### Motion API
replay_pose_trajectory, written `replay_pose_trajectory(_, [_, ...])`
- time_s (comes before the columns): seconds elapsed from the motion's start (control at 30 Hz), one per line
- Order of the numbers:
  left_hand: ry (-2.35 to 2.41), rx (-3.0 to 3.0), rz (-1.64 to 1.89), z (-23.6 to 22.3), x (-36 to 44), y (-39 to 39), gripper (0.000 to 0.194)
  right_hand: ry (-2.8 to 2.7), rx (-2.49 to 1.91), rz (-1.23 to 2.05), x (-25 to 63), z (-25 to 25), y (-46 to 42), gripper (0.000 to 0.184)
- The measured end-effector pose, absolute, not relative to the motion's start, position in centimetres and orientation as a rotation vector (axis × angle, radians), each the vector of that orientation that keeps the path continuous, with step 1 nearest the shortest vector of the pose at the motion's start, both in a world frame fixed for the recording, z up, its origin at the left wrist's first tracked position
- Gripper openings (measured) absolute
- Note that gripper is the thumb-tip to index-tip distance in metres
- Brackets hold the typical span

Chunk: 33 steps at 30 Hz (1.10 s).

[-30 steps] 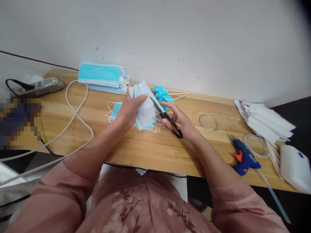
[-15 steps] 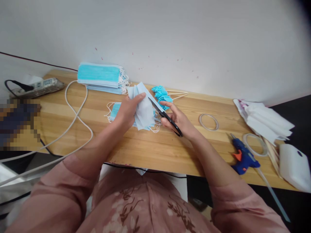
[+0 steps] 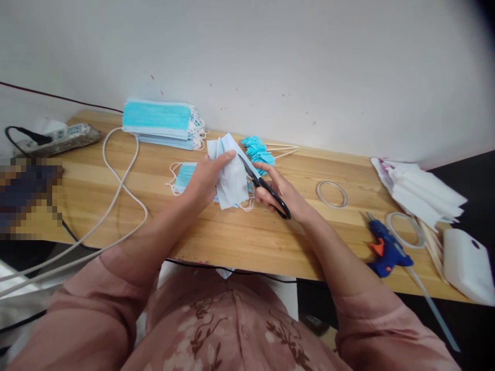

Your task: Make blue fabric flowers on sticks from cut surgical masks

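My left hand (image 3: pixel 209 175) is closed on a pale blue-white face mask (image 3: pixel 233 181), thumb on top, holding it above the table. In my right hand (image 3: pixel 281 193) are black-handled scissors (image 3: pixel 270 195), their blades at the mask's right edge. Part of the blades is hidden by the fabric. Beneath, other blue face masks (image 3: pixel 184 175) with white ear loops lie on the wood, partly covered by my left hand and the held piece. Just behind my right hand rest blue folded flowers (image 3: pixel 257 149) on thin wooden sticks (image 3: pixel 284 150).
A stack of blue masks (image 3: pixel 157 116) stands at the back left, near a power strip (image 3: pixel 73 136) and a looped white cable (image 3: pixel 124 183). To the right lie a tape roll (image 3: pixel 332 194), a blue glue gun (image 3: pixel 389 252), another roll (image 3: pixel 405 230), white sheets (image 3: pixel 423 190) and a white case (image 3: pixel 467 265).
My left hand and the held mask have shifted slightly to the right. The scissors remain at the mask's edge, and my right hand has barely moved.
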<state>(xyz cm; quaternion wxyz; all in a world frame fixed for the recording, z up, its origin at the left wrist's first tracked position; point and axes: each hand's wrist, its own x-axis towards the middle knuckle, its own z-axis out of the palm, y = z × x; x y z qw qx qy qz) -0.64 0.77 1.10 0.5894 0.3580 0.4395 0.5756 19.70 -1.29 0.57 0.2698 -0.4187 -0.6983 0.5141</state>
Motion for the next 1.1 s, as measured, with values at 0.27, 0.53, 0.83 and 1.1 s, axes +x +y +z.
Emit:
replay_pose_trajectory(0.27, [1.019, 0.835, 1.366, 0.9, -0.8, 1.0, 0.036, -1.700, -1.235, 1.515, 20.0, 1.9, -1.1, 0.093])
replay_pose_trajectory(0.53, [1.047, 0.829, 1.364, 0.9, -0.7, 0.9, 0.037, -1.613, -1.093, 1.568, 20.2, 1.9, -1.1, 0.085])
replay_pose_trajectory(0.83, [1.006, 0.830, 1.274, 1.1, -0.4, 0.4, 0.036, -1.570, -0.989, 1.550, 19.5, -0.2, -0.7, 0.078])
replay_pose_trajectory(1.1, [0.954, 0.847, 1.272, 1.0, -0.6, 0.6, 0.037, -1.552, -1.009, 1.537, 19.2, 0.1, -0.9, 0.078])
